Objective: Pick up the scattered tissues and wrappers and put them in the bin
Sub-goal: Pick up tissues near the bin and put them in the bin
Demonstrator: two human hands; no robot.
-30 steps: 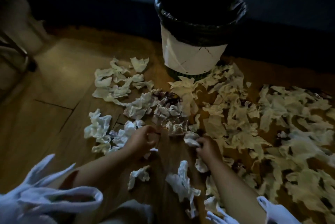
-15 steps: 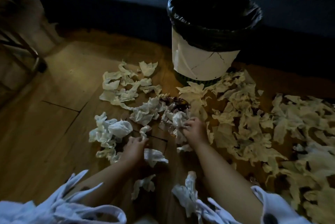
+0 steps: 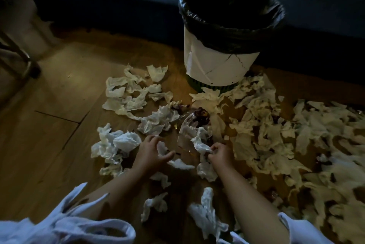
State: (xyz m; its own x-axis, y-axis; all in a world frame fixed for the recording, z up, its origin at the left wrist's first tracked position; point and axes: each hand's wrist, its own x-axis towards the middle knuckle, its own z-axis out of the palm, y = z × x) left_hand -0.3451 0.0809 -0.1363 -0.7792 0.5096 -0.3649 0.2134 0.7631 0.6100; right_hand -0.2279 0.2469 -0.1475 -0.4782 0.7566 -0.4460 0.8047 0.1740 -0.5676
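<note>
A white bin with a black liner stands at the back, its mouth open and dark inside. Crumpled white tissues lie all over the wooden floor in front of it. A clear wrapper with a dark stain lies in the middle of the pile. My left hand hovers low over the floor with fingers spread around a small tissue scrap. My right hand is closed on a twisted white tissue beside the wrapper.
A dense spread of tissues covers the floor to the right. More loose pieces lie between my forearms. A chair leg stands at the far left. A dark wall runs behind the bin.
My right hand has pulled back from the wrapper pile toward me with a tissue in its grip. My left hand has moved slightly forward and spread its fingers.
</note>
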